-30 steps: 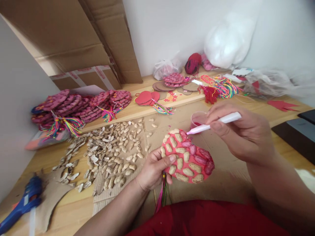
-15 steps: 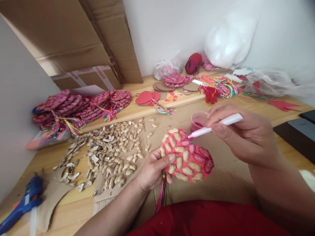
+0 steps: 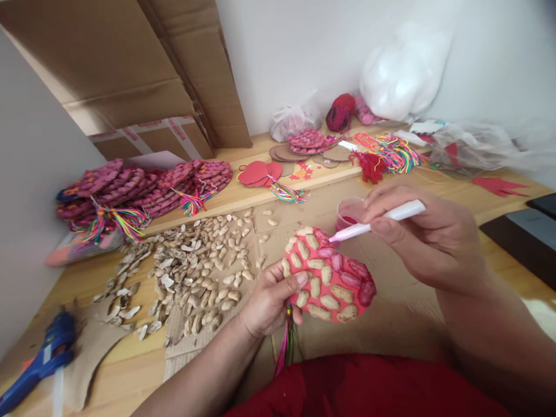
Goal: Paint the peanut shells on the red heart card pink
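My left hand (image 3: 275, 295) grips a red gourd-shaped card (image 3: 304, 267) by its edge, thumb on top. Peanut shells are stuck all over the card; those along its upper right side are coloured pink, the others are plain tan. A multicoloured tassel (image 3: 286, 341) hangs below from it. Between the fingers and thumb of my right hand (image 3: 417, 243) is a white brush pen (image 3: 373, 221), its pink tip touching or very close to the shells at the card's top right. Behind the pen stands a small clear cup (image 3: 348, 213) with dark pink liquid, partly hidden by my right hand.
Loose peanut shells (image 3: 195, 272) are heaped on cardboard at the left. A blue glue gun (image 3: 47, 353) lies front left. Finished pink pieces (image 3: 143, 185), red gourd cards (image 3: 260, 174), tassels (image 3: 399, 153) and yarn (image 3: 341, 113) line the back. A dark flat object (image 3: 521, 237) is at the right.
The pen tip and my right hand have shifted very slightly left along the shells. My left hand holds the card almost unmoved.
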`<state>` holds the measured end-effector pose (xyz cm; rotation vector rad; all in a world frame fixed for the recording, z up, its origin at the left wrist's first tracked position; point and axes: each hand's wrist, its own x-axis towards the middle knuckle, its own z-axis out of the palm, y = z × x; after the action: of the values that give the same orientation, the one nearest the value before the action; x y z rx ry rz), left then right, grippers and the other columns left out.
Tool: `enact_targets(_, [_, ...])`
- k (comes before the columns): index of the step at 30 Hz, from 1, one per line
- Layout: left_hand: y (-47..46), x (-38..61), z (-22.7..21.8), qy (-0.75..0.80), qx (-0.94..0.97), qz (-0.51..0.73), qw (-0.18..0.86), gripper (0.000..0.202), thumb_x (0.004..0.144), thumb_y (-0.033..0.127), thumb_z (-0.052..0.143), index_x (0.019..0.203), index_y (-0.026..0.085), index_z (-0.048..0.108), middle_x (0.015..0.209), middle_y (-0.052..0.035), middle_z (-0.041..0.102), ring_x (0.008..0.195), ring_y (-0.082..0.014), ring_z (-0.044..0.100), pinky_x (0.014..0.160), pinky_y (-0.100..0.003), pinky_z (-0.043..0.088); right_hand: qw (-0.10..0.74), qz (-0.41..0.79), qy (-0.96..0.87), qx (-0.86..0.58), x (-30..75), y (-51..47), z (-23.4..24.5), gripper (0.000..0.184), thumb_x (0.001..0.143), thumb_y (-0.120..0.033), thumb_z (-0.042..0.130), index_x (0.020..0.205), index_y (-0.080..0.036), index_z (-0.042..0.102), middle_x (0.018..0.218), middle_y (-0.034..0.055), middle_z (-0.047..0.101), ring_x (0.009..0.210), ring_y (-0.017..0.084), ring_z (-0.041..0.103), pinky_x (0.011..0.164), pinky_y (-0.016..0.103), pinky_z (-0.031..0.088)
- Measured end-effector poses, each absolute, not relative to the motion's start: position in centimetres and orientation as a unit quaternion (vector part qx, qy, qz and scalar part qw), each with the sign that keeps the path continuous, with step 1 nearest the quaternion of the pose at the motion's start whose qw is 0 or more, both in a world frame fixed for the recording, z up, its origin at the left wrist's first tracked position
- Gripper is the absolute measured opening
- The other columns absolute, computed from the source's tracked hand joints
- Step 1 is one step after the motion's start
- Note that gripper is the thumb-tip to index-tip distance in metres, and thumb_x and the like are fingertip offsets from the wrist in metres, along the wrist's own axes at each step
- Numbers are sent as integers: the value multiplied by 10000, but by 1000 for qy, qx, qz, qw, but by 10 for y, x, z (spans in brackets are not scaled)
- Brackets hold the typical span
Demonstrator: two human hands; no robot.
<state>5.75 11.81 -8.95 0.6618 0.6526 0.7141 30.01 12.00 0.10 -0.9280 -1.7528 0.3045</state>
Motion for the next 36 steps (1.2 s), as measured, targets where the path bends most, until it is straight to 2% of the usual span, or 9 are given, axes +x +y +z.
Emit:
enact_targets(5, [118,56,-92,305,309,332,837,318,750,340,854,852,119,648,641,-8,674,410,-97,599,317,-155,498,556,142,-728,-376,299,121,2,151,896,-144,625,941,-274,689,827,7,678,836,186,634,776,371,499])
enact_targets(21, [119,51,-97,256,303,311,863,295,791,312,826,932,101,676,709,-62,736,437,-120,648,334,-148,516,562,164,-714,-384,301,120,1,105,915,-185,621,927,-264,688,816,15,671,848,188,642,720,352,497])
enact_targets(26, [119,50,-100,239,310,313,866,261,824,302,795,944,99,684,675,-46,718,429,-116,645,339,-138,511,570,164,-712,-376,303,120,0,101,913,-176,623,922,-255,685,818,20,665,865,195,634,731,357,491])
enact_targets(36, [119,51,-98,256,302,315,862,308,779,319,836,935,96,694,678,-57,731,421,-110,635,328,-149,514,567,161,-716,-375,302,119,2,106,920,-175,612,911,-260,675,813,19,662,871,194,626,718,352,488])
